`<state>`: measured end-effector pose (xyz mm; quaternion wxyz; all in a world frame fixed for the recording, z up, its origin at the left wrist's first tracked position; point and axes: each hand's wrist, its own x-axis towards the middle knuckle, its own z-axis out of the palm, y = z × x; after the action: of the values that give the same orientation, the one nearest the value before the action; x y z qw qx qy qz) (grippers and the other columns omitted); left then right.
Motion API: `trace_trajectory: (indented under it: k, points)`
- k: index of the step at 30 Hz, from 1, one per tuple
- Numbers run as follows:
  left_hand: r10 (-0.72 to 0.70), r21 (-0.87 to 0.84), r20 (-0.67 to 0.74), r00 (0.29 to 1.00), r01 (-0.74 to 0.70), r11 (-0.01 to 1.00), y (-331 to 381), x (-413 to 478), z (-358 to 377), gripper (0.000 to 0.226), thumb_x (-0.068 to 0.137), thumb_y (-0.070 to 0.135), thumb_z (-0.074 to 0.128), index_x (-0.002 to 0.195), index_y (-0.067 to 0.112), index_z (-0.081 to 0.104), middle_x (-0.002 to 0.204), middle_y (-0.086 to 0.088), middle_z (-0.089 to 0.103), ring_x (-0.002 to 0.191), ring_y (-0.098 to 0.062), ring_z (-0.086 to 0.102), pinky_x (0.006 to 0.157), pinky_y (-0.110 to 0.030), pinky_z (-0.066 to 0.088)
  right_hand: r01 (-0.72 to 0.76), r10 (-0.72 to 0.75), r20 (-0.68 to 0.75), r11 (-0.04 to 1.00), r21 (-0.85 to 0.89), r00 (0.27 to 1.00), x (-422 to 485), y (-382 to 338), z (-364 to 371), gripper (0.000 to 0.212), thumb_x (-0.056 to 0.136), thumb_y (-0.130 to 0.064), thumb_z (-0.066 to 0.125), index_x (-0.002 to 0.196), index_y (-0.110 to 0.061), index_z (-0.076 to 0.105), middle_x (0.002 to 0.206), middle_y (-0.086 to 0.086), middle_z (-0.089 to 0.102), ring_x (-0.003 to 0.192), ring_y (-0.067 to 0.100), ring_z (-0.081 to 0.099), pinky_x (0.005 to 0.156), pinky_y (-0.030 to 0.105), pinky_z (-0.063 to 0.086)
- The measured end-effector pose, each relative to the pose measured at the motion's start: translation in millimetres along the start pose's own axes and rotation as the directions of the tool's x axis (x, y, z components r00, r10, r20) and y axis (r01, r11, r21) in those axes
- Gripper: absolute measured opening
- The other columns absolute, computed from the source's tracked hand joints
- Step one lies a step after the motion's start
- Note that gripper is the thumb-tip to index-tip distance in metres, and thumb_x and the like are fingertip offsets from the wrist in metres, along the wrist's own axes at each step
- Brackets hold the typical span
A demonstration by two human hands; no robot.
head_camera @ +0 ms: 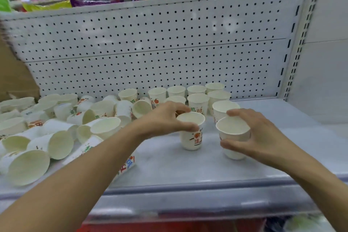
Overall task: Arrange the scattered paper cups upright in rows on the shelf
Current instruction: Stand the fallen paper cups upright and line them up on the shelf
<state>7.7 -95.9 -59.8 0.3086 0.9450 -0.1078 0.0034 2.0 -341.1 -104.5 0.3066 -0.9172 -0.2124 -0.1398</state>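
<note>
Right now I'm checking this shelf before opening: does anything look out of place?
Yes. The heap of paper cups on the left of the shelf lies tipped and jumbled, mouths facing every way, unlike the upright rows at the back right.

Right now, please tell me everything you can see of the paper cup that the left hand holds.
The paper cup is small and white, with an orange-red print on its side. It is upright, open at the top and empty, and seems to stand on the grey shelf in front of the rows. The left hand pinches its rim, thumb near, fingers far. It stands apart from the second cup in the right hand.
</note>
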Motion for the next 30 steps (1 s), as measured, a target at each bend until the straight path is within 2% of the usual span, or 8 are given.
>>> trace_trajectory:
  k: [3,10,12,15,19,23,25,30]
  points:
    - [-0.017,-0.092,0.021,1.0,0.019,0.996,8.7,3.9,12.2,0.066,0.068,0.046,0.08,0.127,0.028,0.059,0.116,0.013,0.063,0.106,-0.003,0.058,0.096,-0.029,0.048,-0.022,0.022,0.013,0.999,0.023,1.0,-2.9,15.2,-7.7,0.073,0.067,-0.049,0.075,0.131,-0.035,0.045,0.119,-0.014,0.048,0.115,0.008,0.042,0.088,0.023,0.032]
    - [0.013,-0.138,0.053,0.999,-0.005,0.99,36.0,0.9,25.9,0.058,0.076,0.031,0.079,0.129,0.026,0.056,0.102,0.02,0.059,0.093,0.006,0.055,0.076,-0.01,0.046,-0.036,0.032,0.032,0.993,0.116,0.999,-9.9,31.3,-11.8,0.072,0.071,-0.041,0.076,0.134,-0.038,0.042,0.121,-0.015,0.045,0.113,0.008,0.046,0.093,0.025,0.039]
    - [0.02,-0.083,0.007,1.0,-0.02,0.996,39.1,-3.8,28.9,0.057,0.075,0.037,0.079,0.126,0.029,0.055,0.105,0.016,0.058,0.093,0.003,0.055,0.084,-0.014,0.044,-0.032,0.029,0.038,0.996,0.081,0.999,-13.4,33.1,-12.1,0.078,0.068,-0.047,0.077,0.136,-0.038,0.039,0.125,-0.017,0.041,0.12,0.009,0.041,0.096,0.026,0.037]
    - [0.049,0.022,-0.153,0.987,-0.046,0.999,34.8,-21.5,37.7,0.075,0.075,0.054,0.073,0.139,0.029,0.043,0.137,0.011,0.046,0.123,-0.004,0.042,0.106,-0.027,0.033,0.068,-0.081,-0.196,0.995,-0.072,0.977,-19.9,23.1,-15.7,0.076,0.072,-0.058,0.069,0.137,-0.026,0.043,0.13,-0.008,0.043,0.121,0.015,0.035,0.097,0.025,0.029]
    - [0.187,0.116,-0.419,0.889,-0.152,0.982,24.0,-64.4,53.9,0.063,0.084,0.049,0.066,0.14,0.032,0.041,0.14,0.015,0.041,0.128,0.002,0.033,0.107,-0.019,0.026,0.405,-0.359,-0.479,0.914,-0.007,0.801,-28.0,-24.7,-2.2,0.039,0.087,-0.036,0.059,0.116,-0.01,0.062,0.114,0.0,0.058,0.107,0.017,0.049,0.093,0.019,0.034]
    - [0.163,0.154,-0.659,0.734,-0.081,0.985,-14.0,-113.1,40.8,0.048,0.087,0.037,0.06,0.133,0.027,0.051,0.132,0.013,0.049,0.126,-0.003,0.039,0.103,-0.024,0.034,0.425,-0.351,-0.266,0.848,0.316,0.898,-24.1,-73.8,43.1,0.029,0.086,-0.037,0.06,0.113,-0.025,0.061,0.109,-0.014,0.056,0.096,0.004,0.055,0.077,0.018,0.042]
    - [0.108,0.146,-0.752,0.651,0.004,0.989,-37.8,-141.8,22.6,0.044,0.085,0.024,0.058,0.129,0.02,0.053,0.126,0.011,0.05,0.121,-0.01,0.044,0.1,-0.028,0.038,0.4,-0.388,-0.105,0.852,0.339,0.916,-17.1,-89.0,62.0,0.037,0.085,-0.034,0.063,0.122,-0.029,0.057,0.119,-0.014,0.051,0.105,0.003,0.05,0.082,0.022,0.044]
    - [-0.087,0.146,-0.743,0.664,0.287,0.947,-92.4,-178.6,-10.9,0.049,0.084,0.02,0.068,0.128,0.012,0.048,0.125,0.001,0.05,0.119,-0.021,0.045,0.093,-0.027,0.034,0.67,-0.679,0.172,0.733,0.114,0.714,10.5,-136.9,94.6,0.061,0.078,-0.026,0.066,0.136,-0.026,0.046,0.138,-0.008,0.045,0.128,0.014,0.034,0.101,0.036,0.037]
